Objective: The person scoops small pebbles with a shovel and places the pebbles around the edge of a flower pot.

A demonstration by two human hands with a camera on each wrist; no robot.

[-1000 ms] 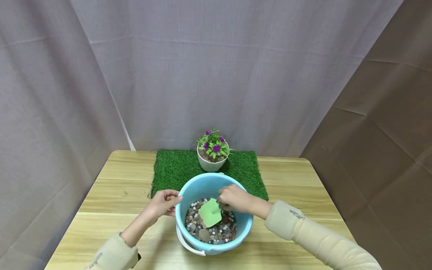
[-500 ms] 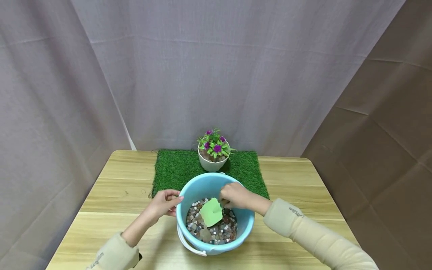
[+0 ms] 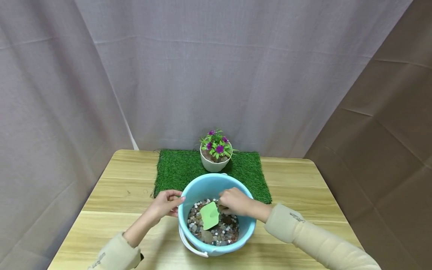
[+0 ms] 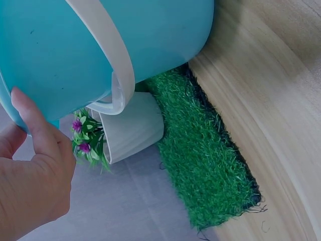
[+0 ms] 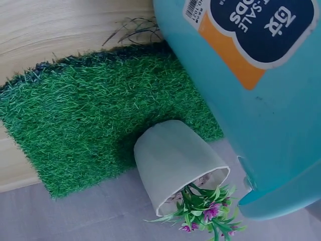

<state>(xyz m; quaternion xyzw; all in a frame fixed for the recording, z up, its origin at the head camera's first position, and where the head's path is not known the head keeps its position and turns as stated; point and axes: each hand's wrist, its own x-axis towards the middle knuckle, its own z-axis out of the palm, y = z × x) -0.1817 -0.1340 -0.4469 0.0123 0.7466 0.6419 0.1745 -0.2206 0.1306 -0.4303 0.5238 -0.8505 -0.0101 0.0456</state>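
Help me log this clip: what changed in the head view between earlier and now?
The right hand has shifted slightly lower in the picture, and the green shovel it grips has tilted, looking narrower. No grip was taken or released. The left hand still holds the blue bucket at its rim; the flowerpot hasn't moved.

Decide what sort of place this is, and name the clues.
Probably a staged indoor tabletop set: gray cloth hangs behind the wooden table, and a potted plant stands on a mat of artificial-looking grass.
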